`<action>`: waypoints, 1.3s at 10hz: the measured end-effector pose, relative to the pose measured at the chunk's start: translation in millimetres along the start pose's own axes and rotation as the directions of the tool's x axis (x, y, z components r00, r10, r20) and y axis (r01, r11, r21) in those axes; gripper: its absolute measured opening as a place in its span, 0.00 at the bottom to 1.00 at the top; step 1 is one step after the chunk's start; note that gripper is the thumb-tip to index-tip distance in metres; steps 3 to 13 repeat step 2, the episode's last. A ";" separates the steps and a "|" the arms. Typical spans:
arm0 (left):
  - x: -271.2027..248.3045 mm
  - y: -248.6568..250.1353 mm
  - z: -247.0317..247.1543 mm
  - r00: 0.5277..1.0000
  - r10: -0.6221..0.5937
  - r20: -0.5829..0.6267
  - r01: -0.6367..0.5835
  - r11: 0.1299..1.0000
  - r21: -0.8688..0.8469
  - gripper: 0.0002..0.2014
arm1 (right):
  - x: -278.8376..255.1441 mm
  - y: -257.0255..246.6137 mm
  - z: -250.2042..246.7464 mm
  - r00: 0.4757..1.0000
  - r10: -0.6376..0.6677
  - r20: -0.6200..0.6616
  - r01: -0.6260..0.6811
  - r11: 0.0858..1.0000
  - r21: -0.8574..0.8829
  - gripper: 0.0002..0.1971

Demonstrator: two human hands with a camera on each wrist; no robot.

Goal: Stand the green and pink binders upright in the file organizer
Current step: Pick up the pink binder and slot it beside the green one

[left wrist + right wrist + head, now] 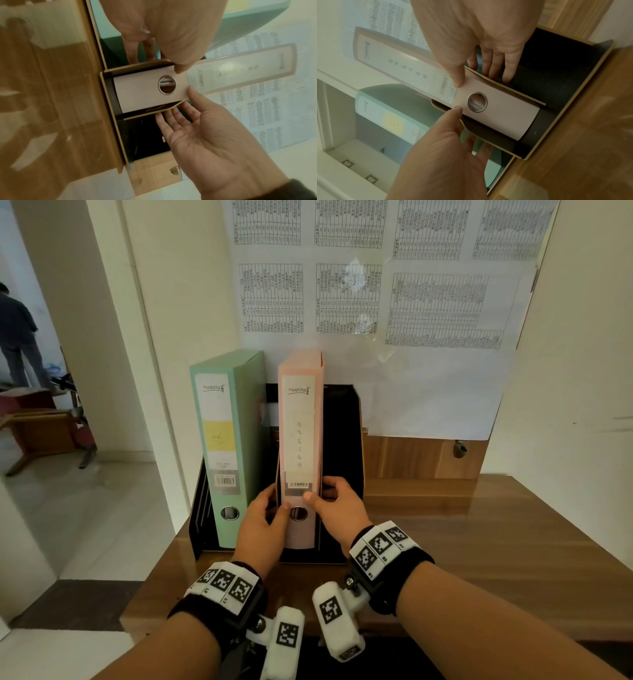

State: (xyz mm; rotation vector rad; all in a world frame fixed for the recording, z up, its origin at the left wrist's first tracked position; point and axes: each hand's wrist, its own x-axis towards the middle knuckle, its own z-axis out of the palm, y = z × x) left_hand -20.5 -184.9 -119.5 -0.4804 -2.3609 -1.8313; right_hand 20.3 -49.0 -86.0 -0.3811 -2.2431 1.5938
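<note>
The green binder stands upright in the left slot of the black file organizer. The pink binder stands upright in the middle slot, spine facing me. My left hand and right hand hold the pink binder low down, beside its ring hole. In the left wrist view, the left hand has its thumb on the pink binder, with fingers reaching down between divider and green binder. In the right wrist view, the right hand has its thumb on the spine, and its fingers lie inside the empty right slot.
The organizer sits at the back left of a glossy wooden desk, close to the desk's left edge. Printed sheets cover the wall behind. Through a doorway at the left stand a person and a wooden chair.
</note>
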 end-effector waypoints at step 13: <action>-3.1 29.1 -1.1 0.991 0.120 -0.057 -0.118 0.992 0.040 0.33 | -7.7 -12.7 -7.5 0.999 -0.010 0.038 0.006 0.995 0.099 0.38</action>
